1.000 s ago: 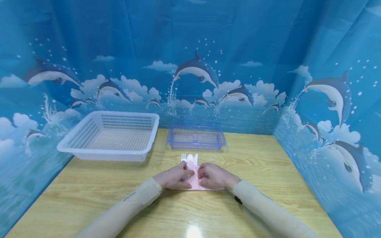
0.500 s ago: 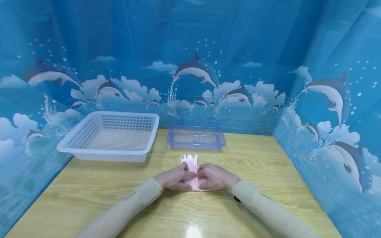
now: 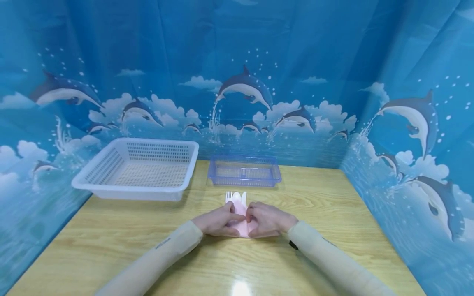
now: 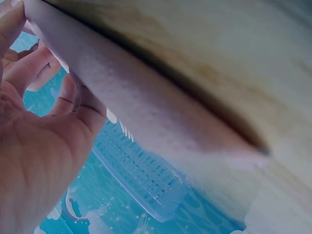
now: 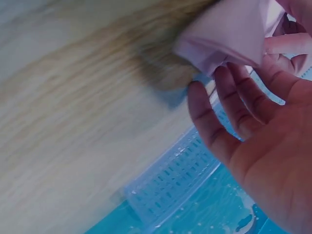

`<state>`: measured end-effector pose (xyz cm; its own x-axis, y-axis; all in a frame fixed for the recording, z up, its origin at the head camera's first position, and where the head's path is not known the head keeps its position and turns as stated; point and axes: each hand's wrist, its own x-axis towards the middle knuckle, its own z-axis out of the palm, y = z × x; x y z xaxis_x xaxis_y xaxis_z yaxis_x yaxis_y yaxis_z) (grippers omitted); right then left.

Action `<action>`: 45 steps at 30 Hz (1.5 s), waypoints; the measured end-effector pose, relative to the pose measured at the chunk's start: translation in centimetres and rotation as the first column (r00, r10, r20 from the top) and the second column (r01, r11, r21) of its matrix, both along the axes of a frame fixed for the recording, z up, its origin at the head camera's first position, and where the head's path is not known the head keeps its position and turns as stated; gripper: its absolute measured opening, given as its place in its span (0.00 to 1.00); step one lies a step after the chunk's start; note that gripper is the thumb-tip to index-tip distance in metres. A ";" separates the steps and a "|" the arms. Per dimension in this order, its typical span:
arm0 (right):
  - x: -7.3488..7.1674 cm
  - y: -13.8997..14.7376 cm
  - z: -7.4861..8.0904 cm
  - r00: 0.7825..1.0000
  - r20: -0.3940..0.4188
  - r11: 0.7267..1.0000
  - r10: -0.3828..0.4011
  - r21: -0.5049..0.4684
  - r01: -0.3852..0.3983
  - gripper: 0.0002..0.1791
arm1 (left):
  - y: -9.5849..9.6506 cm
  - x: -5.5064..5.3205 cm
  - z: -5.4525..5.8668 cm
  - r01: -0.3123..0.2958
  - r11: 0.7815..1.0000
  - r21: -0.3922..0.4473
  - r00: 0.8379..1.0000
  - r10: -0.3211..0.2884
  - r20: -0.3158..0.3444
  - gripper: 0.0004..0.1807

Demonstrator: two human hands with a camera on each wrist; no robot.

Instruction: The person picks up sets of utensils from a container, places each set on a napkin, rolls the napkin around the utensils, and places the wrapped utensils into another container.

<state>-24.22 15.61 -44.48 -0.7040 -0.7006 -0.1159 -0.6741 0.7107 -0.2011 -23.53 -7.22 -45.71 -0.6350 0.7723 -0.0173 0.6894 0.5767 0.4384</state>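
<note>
A pink napkin (image 3: 240,209) lies folded over white cutlery on the table. The heads of a fork (image 3: 228,196), a spoon (image 3: 236,196) and a knife (image 3: 243,198) stick out at its far end. My left hand (image 3: 217,220) grips the napkin's left side, its index finger reaching across the front. From the right, my right hand (image 3: 271,219) pinches the other part of the napkin, close to the left fingertips. In the right wrist view, the folded napkin (image 5: 229,39) is between the thumb and curled fingers. The cutlery handles are hidden inside.
Behind the hands stands a clear purple-blue basket (image 3: 243,181). A larger white basket (image 3: 135,192) sits at the back left. Blue dolphin-print curtain (image 3: 296,61) encloses the wooden table (image 3: 314,193) at the back and sides.
Over the last second, my left index finger has slid slightly right across the napkin, and the right hand's hold has drawn its fold in closer. The cutlery and baskets stay put.
</note>
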 end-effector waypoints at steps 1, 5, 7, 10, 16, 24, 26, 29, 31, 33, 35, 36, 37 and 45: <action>0.0 0.0 0.0 1.000 0.003 1.000 -0.007 0.003 0.007 0.17 | 0.0 0.0 0.0 -0.002 1.000 -0.003 1.000 0.002 -0.001 0.32; 0.5 0.0 0.2 0.996 0.021 0.995 -0.092 0.024 0.092 0.19 | 0.1 0.1 0.0 -0.004 1.000 -0.011 1.000 0.004 -0.008 0.32; 0.9 -0.1 0.3 0.987 0.034 0.988 -0.156 0.027 0.155 0.22 | 0.1 0.1 0.1 -0.007 1.000 -0.011 1.000 0.007 -0.003 0.32; 1.4 -0.4 0.4 0.965 0.067 0.967 -0.254 0.027 0.253 0.33 | 0.1 0.2 0.1 -0.008 1.000 -0.012 1.000 0.008 -0.001 0.32; 1.5 -0.4 0.4 0.891 0.200 0.912 -0.408 0.036 0.409 0.38 | 0.1 0.2 -0.1 0.002 1.000 0.005 1.000 -0.002 -0.002 0.31; 1.0 -0.4 0.2 0.886 0.262 0.919 -0.384 0.012 0.395 0.22 | 0.1 0.2 -0.1 -0.019 1.000 0.016 0.999 0.019 0.035 0.31; 1.0 -0.5 0.3 0.889 0.254 0.920 -0.381 0.012 0.391 0.22 | 0.1 0.2 -0.2 -0.022 1.000 0.020 0.999 0.022 0.035 0.31; 1.1 -0.7 0.7 0.893 0.228 0.921 -0.388 0.054 0.387 0.26 | 0.1 0.1 -0.3 -0.026 1.000 0.013 0.999 0.025 0.024 0.31; 1.1 -0.9 1.0 0.894 0.216 0.920 -0.393 0.083 0.384 0.33 | 0.1 0.1 -0.3 -0.023 1.000 0.010 1.000 0.023 0.019 0.31; 1.2 -1.1 1.2 0.887 0.218 0.913 -0.407 0.104 0.393 0.42 | 0.2 0.1 -0.3 -0.018 1.000 0.003 1.000 0.018 0.012 0.32; 1.1 -1.2 1.2 0.880 0.234 0.910 -0.414 0.104 0.400 0.47 | 0.2 0.1 -0.2 -0.015 1.000 -0.001 1.000 0.015 0.012 0.32; 1.1 -1.2 1.2 0.875 0.243 0.908 -0.419 0.099 0.407 0.47 | 0.2 0.1 -0.2 -0.015 1.000 -0.002 1.000 0.015 0.010 0.32; 1.0 -1.2 1.2 0.873 0.251 0.908 -0.418 0.088 0.409 0.45 | 0.2 0.2 -0.2 -0.015 1.000 -0.004 1.000 0.015 0.009 0.32; 0.0 -1.3 1.1 0.838 0.367 0.896 -0.404 -0.024 0.443 0.20 | 0.1 0.2 -0.2 -0.011 1.000 0.001 1.000 0.011 -0.009 0.31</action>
